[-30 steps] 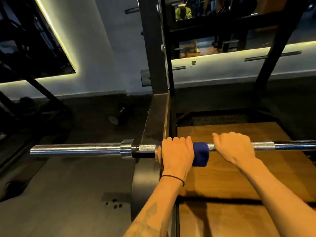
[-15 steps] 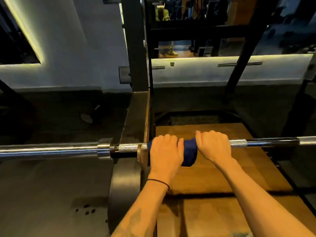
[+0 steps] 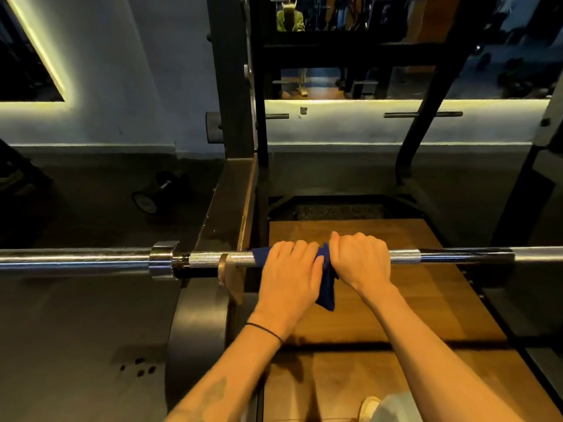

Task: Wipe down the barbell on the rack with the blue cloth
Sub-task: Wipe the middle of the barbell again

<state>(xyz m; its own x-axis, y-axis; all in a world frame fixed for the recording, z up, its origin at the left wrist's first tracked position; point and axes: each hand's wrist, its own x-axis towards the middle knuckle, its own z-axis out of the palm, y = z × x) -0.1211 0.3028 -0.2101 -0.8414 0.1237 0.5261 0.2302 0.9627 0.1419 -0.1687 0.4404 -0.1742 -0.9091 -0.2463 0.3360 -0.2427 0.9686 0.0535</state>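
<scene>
head camera looks forward and down, close above the barbell point(image 3: 91, 260)

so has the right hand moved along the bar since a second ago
Yes. The right hand has slid left along the barbell, closing the gap to the left hand by the rack post, bunching the blue cloth between them.

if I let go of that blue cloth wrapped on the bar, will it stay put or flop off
The dark blue cloth looks soft and floppy: a loose corner hangs below the steel barbell. The left hand and right hand grip it; released, it would probably unwrap and drop.
</scene>
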